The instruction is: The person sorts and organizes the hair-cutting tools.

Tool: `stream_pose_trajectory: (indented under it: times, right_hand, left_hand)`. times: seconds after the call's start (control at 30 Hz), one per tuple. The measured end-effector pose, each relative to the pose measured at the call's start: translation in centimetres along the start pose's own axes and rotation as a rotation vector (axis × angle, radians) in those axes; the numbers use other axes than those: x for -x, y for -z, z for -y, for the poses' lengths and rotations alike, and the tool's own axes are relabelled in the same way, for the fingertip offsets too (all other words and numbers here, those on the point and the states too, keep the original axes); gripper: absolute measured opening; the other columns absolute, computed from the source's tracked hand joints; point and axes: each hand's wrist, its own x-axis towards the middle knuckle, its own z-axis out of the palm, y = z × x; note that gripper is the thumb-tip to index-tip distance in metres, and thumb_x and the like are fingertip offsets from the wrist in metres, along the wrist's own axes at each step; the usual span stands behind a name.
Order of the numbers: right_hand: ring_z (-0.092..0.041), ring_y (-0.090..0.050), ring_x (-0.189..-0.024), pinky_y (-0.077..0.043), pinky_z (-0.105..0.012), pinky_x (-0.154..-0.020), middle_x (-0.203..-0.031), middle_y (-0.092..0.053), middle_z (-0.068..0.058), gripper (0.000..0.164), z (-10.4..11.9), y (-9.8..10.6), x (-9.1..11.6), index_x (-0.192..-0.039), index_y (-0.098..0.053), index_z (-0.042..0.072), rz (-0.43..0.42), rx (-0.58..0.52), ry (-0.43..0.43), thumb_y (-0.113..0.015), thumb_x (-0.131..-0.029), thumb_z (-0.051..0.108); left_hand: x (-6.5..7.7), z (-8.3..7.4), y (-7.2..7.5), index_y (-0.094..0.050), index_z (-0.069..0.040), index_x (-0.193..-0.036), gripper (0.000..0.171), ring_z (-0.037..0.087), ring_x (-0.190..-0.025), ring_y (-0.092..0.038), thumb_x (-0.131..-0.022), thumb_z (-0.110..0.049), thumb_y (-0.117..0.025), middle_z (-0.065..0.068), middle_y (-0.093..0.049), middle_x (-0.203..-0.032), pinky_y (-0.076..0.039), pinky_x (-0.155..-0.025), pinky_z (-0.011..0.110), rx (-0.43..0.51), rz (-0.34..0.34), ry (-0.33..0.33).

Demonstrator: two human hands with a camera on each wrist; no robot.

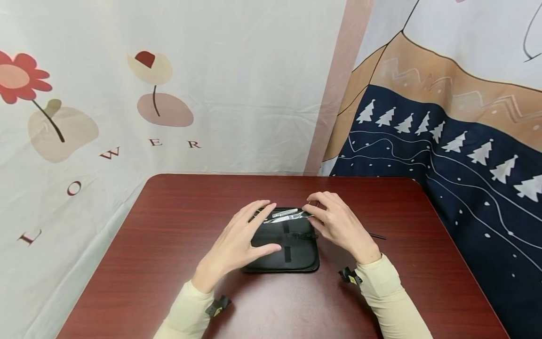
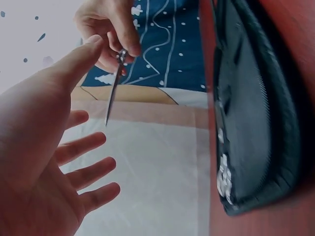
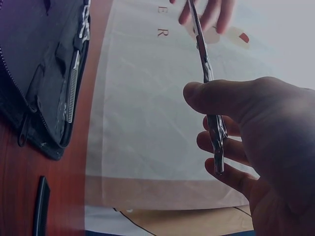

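Note:
My right hand (image 1: 338, 221) pinches a pair of slim silver scissors (image 2: 113, 91) by the handle end, thumb on one side and fingers on the other. The blades point toward my left hand (image 1: 241, 240), which is spread with straight fingers and holds nothing. In the left wrist view the blade tip stands apart from the left fingers. Below both hands lies an unzipped black case (image 1: 292, 260) with dark straps inside. A toothed metal blade (image 3: 73, 91), perhaps thinning shears, lies along the case's far side. Another shiny metal piece (image 3: 84, 27) lies beyond it.
A thin black strip-like object (image 1: 377, 236) lies on the reddish-brown table (image 1: 178, 221), right of the case and partly behind the right hand. Patterned cloth (image 1: 254, 94) hangs behind the table and along its right side.

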Motion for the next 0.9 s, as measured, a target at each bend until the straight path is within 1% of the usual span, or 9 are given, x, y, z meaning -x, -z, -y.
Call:
stream_pose_trajectory:
  times: [0.23, 0.37, 0.5, 0.7, 0.77, 0.9]
  right_hand:
    - [-0.023, -0.056, -0.104, -0.048, -0.042, -0.095, -0.115, -0.064, -0.011, 0.028, -0.3, 0.0, 0.2, -0.109, -0.078, 0.011, -0.012, -0.002, 0.002, -0.082, -0.083, 0.005]
    - [-0.022, -0.055, -0.103, -0.048, -0.042, -0.096, -0.116, -0.064, -0.011, 0.026, -0.4, 0.1, 0.3, -0.11, -0.078, 0.011, -0.006, 0.001, 0.0, -0.08, -0.084, 0.005]
    - [-0.022, -0.055, -0.103, -0.048, -0.042, -0.096, -0.116, -0.064, -0.011, 0.027, -0.4, 0.2, 0.4, -0.11, -0.078, 0.011, -0.003, 0.002, -0.005, -0.08, -0.084, 0.005]
    - [-0.023, -0.056, -0.103, -0.048, -0.042, -0.095, -0.116, -0.064, -0.012, 0.027, -0.4, 0.3, 0.3, -0.11, -0.078, 0.011, -0.01, 0.002, -0.01, -0.08, -0.084, 0.005]
    - [-0.023, -0.056, -0.103, -0.048, -0.042, -0.096, -0.116, -0.064, -0.011, 0.027, -0.4, 0.4, 0.3, -0.11, -0.078, 0.012, -0.011, 0.001, -0.013, -0.08, -0.084, 0.005]
    - [-0.023, -0.056, -0.104, -0.048, -0.042, -0.096, -0.116, -0.064, -0.011, 0.027, -0.5, 0.5, 0.4, -0.11, -0.078, 0.012, -0.01, 0.006, -0.022, -0.08, -0.084, 0.006]
  left_hand:
    - [2.3, 1.2, 0.0, -0.046, -0.015, -0.158, 0.095, 0.026, -0.141, -0.038, -0.08, -0.06, -0.079, 0.007, -0.045, -0.155, -0.037, -0.113, 0.051, -0.022, 0.052, 0.075]
    - [3.5, 1.9, -0.2, -0.048, -0.013, -0.156, 0.094, 0.029, -0.14, -0.04, -0.08, -0.059, -0.08, 0.011, -0.047, -0.153, -0.038, -0.111, 0.053, -0.035, 0.062, 0.081]
    - [4.3, 2.4, -0.4, -0.05, -0.012, -0.155, 0.093, 0.03, -0.138, -0.042, -0.08, -0.058, -0.08, 0.012, -0.048, -0.152, -0.041, -0.109, 0.054, -0.032, 0.079, 0.098]
    - [5.4, 2.8, -0.6, -0.046, -0.016, -0.157, 0.094, 0.026, -0.138, -0.042, -0.08, -0.057, -0.08, 0.01, -0.045, -0.154, -0.044, -0.106, 0.053, -0.003, 0.126, 0.174]
    - [5.7, 3.0, -0.6, -0.047, -0.015, -0.157, 0.094, 0.026, -0.138, -0.042, -0.08, -0.056, -0.081, 0.01, -0.045, -0.154, -0.045, -0.106, 0.052, 0.005, 0.134, 0.195]
    - [6.4, 3.2, -0.8, -0.049, -0.008, -0.154, 0.094, 0.025, -0.136, -0.045, -0.08, -0.056, -0.081, 0.011, -0.047, -0.153, -0.046, -0.106, 0.051, 0.01, 0.144, 0.22]
